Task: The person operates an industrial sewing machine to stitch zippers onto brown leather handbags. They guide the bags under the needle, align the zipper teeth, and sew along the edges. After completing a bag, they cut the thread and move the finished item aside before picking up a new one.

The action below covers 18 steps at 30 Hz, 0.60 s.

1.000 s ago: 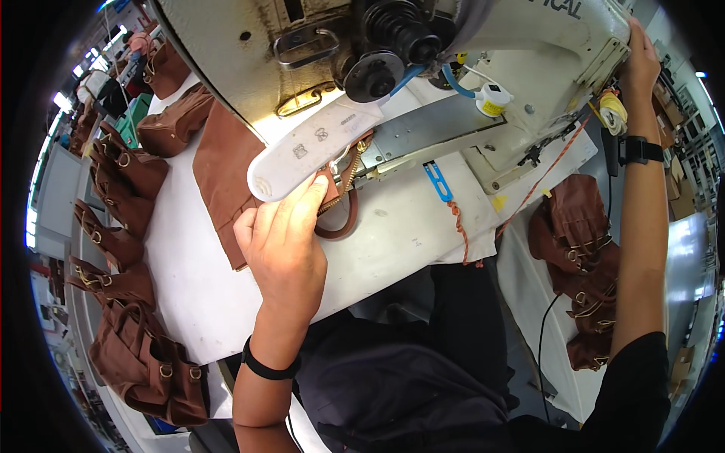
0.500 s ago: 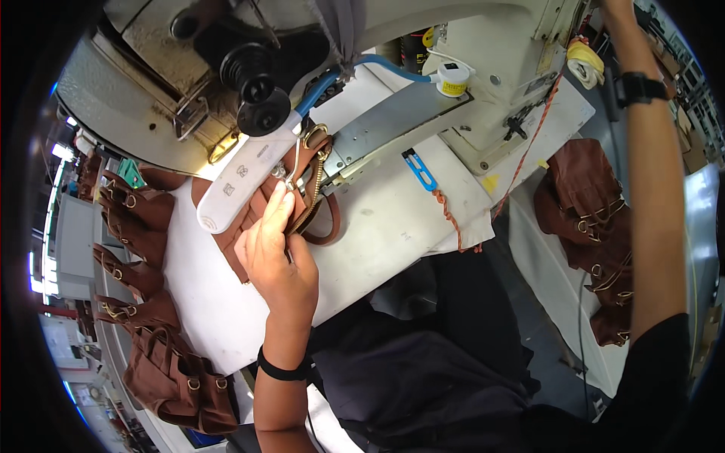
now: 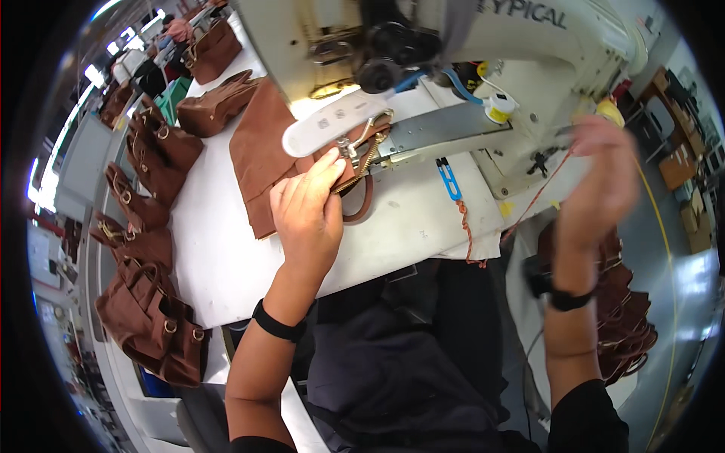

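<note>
A brown bag [image 3: 260, 151] lies on the white desk [image 3: 400, 241], its far right part under the head of a sewing machine [image 3: 529, 45]. A brass-toothed zipper [image 3: 368, 162] runs along its right side, and a rounded handle [image 3: 368, 200] curves out onto the desk just below. The left hand [image 3: 310, 208] lies over the bag's near edge, fingers together and fingertips on the material beside the presser foot; I cannot tell whether the thumb pinches from beneath. A pale, rounded guard [image 3: 332, 121] sits just beyond the fingers.

To the right, the machine's metal bed [image 3: 445, 127] reaches toward the bag. Near it, a blue plastic tool [image 3: 448, 180] with a twisted orange cord [image 3: 468, 234] lies on the desk. Farther right, the right hand [image 3: 604, 181] is raised and blurred; whether it grips anything cannot be told.

More brown bags [image 3: 155, 325] line the desk's left side, and others [image 3: 623, 317] are piled at right, beyond the right forearm.
</note>
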Available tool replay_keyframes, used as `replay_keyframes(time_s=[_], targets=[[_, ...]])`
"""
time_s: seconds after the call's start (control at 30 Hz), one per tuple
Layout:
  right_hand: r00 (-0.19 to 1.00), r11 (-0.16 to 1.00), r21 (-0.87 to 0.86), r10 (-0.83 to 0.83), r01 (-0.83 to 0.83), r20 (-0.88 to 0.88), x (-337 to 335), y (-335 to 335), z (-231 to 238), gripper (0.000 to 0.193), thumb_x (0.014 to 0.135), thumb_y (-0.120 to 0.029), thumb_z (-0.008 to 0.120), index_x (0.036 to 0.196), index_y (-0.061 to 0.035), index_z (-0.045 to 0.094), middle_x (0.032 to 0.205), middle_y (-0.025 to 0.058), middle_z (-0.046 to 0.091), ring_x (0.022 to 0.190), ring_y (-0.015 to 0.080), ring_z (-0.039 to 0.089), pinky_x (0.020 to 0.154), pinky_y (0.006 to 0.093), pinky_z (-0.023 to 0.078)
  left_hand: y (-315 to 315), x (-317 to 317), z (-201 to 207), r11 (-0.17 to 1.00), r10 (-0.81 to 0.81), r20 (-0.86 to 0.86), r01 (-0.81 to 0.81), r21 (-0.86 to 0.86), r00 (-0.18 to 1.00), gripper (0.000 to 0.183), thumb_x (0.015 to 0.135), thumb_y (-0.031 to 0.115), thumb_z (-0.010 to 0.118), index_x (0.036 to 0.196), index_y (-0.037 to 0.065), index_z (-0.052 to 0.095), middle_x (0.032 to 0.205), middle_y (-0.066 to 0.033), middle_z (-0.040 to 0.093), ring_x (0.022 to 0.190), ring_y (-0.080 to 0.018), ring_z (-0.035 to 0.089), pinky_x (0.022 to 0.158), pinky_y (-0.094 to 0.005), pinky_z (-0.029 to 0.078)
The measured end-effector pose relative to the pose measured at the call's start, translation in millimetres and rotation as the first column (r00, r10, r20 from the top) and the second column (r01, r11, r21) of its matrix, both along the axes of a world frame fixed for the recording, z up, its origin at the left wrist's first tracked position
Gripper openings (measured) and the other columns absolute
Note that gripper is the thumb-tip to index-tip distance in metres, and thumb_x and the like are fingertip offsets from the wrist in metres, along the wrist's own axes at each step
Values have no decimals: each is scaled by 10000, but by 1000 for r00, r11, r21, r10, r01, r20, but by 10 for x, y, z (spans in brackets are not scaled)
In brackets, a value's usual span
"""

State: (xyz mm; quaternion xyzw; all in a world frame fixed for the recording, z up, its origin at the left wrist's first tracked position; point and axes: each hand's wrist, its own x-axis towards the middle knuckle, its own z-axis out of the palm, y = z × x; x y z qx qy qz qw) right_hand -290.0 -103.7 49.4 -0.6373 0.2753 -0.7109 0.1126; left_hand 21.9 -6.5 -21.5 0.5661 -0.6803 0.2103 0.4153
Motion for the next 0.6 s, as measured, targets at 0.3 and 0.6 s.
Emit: replay_keyframes(time_s=[0.3, 0.6], targets=[[986, 986, 142, 105, -87, -131, 1719, 91, -558, 130, 862, -163, 811, 823, -126, 693, 735, -29, 578, 770, 188, 555, 840, 359, 385, 21, -8, 10, 994, -17, -50, 22, 103, 999, 400, 814, -99, 657, 1173, 54, 744, 1286, -94, 760, 1078, -229, 709, 977, -345, 459], [972, 980, -17, -199, 199, -124, 1797, -22, -758, 336, 750, -183, 837, 981, -89, 611, 972, 103, 612, 1054, 335, 558, 1021, 483, 391, -10, 5, 56, 994, -52, -45, 56, 97, 998, 436, 835, -83, 628, 1227, 73, 738, 1298, -76, 755, 1089, -211, 714, 990, -347, 449]])
